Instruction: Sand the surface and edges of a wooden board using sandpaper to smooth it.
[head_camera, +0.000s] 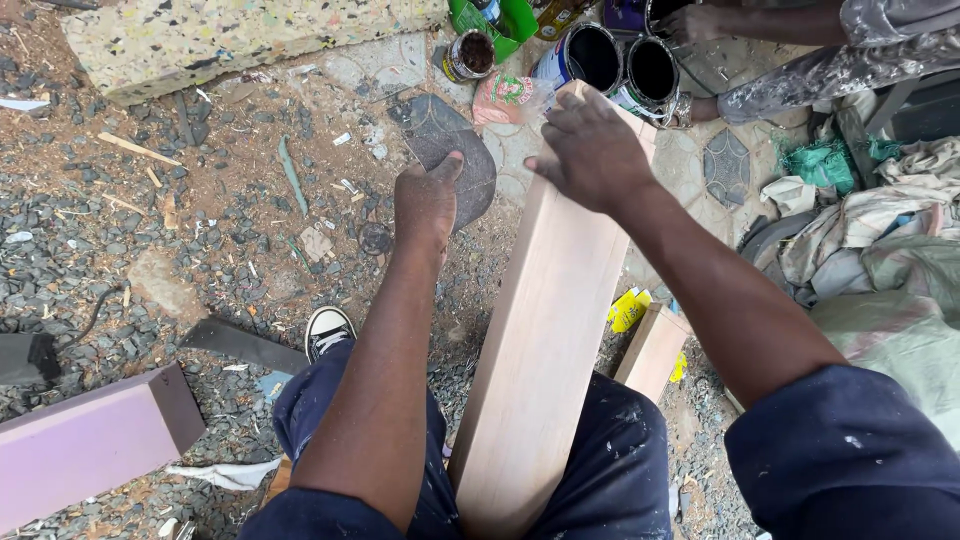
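A long pale wooden board (540, 330) leans from between my knees out to the ground ahead. My right hand (590, 150) rests on the board's far end, fingers curled over its top edge. My left hand (428, 203) is out to the left of the board, pinching a dark grey sheet of sandpaper (470, 165) that hangs over the gravel. My dark blue trousers and one black-and-white shoe (327, 330) show below.
Several open paint tins (592, 55) stand beyond the board, where another person's hand (690, 22) reaches in. A foam block (230, 40) lies at top left, a mauve wooden box (90, 445) at bottom left, crumpled cloth (880, 240) on the right. Gravel and wood scraps cover the ground.
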